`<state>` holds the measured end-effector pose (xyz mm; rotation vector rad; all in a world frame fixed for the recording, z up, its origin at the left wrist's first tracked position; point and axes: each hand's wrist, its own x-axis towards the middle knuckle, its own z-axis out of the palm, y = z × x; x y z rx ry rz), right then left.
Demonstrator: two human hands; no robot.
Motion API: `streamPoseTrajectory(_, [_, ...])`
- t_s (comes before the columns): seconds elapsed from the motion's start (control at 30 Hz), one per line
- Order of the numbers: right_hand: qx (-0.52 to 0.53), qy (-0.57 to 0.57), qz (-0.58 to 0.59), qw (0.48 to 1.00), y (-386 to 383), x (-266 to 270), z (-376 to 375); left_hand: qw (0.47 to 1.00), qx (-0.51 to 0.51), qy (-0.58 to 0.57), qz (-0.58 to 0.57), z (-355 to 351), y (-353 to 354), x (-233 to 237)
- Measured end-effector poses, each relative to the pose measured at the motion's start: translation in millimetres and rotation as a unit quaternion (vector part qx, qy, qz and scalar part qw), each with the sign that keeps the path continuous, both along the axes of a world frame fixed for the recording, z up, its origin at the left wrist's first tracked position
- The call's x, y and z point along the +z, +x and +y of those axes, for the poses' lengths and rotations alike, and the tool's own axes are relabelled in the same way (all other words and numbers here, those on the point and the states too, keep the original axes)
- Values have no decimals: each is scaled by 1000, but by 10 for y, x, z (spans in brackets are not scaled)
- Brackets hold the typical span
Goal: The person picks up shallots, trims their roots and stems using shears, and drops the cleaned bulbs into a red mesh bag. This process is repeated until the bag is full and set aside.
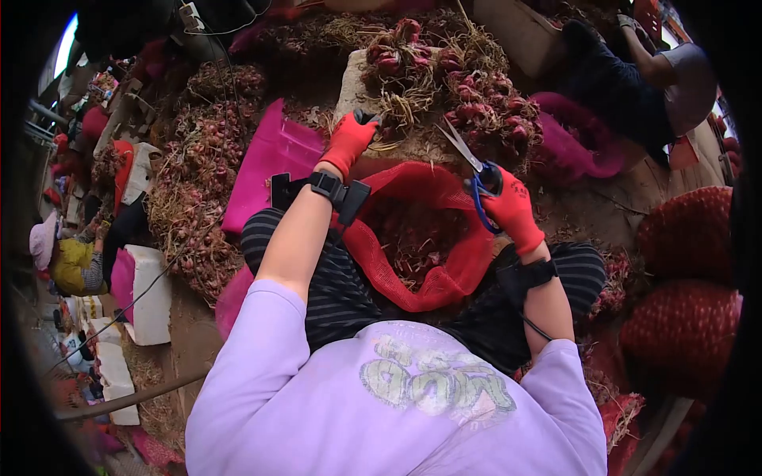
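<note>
My right hand [512,208], in a red glove, grips scissors [463,148] by their blue handles. The blades are spread and point up and left toward bundles of shallots. My left hand [349,143], in a red glove with dark fingers, is raised beside a pale block [353,83]. Its fingers are curled, and I cannot make out anything in them. Between my legs, below both hands, a red mesh bag [373,258] gapes open with loose shallots [409,238] inside. Shallot bundles [488,107] with dry stalks lie just beyond the scissors.
A large heap of shallots [198,174] lies at left, beside a pink sheet [274,170]. Filled red mesh sacks [683,333] stand at right, near pink netting [575,139]. One person [635,87] sits at upper right, another [75,262] at far left near white foam boxes [151,293].
</note>
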<state>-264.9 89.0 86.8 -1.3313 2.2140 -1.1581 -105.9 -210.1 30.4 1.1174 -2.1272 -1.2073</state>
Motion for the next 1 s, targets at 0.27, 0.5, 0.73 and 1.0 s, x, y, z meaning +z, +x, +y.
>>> streamPoseTrajectory(0.27, [-20,40,-32,998,55,-199,-69,993,81,-83,-30,-283,-447,-901])
streamPoseTrajectory(0.5, [77,56,-224,970,74,-420,-562,963,-173,202,44,353,-65,60])
streamPoseTrajectory(0.73, [41,162,-223,960,-86,-1046,-1145,890,-361,-259,-106,83,356,59])
streamPoseTrajectory(1.0, [183,70,-581,790,153,-545,-558,910,-36,393,131,-42,404,-102])
